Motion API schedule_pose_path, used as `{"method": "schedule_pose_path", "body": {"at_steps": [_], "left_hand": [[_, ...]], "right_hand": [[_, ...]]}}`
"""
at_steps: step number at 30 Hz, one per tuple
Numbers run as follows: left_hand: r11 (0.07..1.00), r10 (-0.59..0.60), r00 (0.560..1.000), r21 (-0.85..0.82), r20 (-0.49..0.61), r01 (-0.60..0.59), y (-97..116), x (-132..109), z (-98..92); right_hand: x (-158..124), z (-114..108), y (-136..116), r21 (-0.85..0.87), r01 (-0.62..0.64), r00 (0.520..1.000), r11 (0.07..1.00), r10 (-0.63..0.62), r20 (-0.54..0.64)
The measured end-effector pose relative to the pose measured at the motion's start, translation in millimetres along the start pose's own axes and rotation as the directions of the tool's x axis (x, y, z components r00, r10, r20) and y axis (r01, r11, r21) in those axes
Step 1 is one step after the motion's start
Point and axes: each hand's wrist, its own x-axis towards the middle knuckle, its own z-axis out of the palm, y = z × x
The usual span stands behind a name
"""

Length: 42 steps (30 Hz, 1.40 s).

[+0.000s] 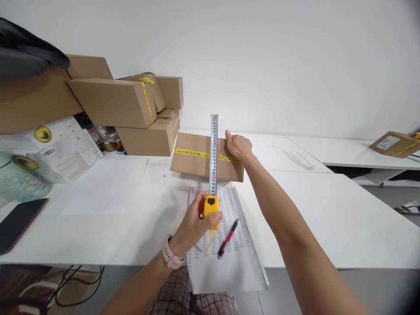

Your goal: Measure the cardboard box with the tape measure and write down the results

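Note:
My left hand (197,221) is closed around a yellow tape measure (211,209), held above a printed sheet (229,258). Its metal blade (213,153) sticks out away from me, across a flat cardboard box (190,159) sealed with yellow tape. My right hand (239,146) rests on the box's far right part, fingers curled over its top edge. A red and black pen (227,239) lies on the printed sheet, just right of my left hand.
Several cardboard boxes (124,105) are stacked at the back left, with white packages (65,148) below them. A dark phone (18,223) lies at the left edge of the white table (328,218). Another box (395,143) sits far right. Blank paper (105,186) lies left of centre.

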Motion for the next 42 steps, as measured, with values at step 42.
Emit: {"method": "schedule_pose_path", "body": {"at_steps": [42], "left_hand": [[1.0, -0.018, 0.997, 0.02, 0.07, 0.016, -62, -23, -53.6]], "right_hand": [[30, 42, 12, 0.043, 0.096, 0.946, 0.994, -0.078, -0.315]]}}
